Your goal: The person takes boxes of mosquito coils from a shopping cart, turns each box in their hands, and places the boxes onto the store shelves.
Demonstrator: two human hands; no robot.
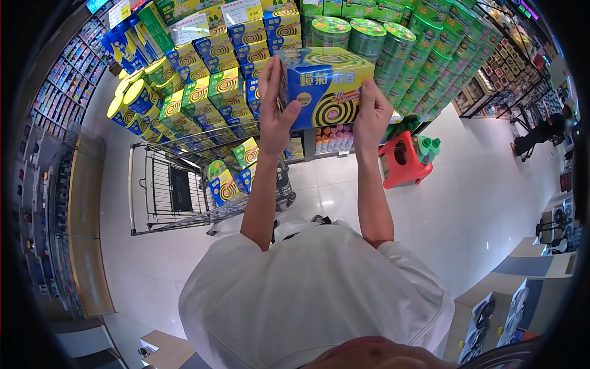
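Note:
A blue and yellow box with a black spiral print is held up between both hands, in front of the stacked goods. My left hand presses against its left side, thumb toward the front face. On the right side, my right hand grips the box with the thumb on its front. Behind the box stand stacks of similar boxes and green round tubs. Below and left, a wire shopping cart holds several boxes of the same kind.
A red stool stands to the right beside green bottles. Price signs top the stacks. Shelves line the far left. A person in dark clothes is at the far right. Display counters stand at the lower right.

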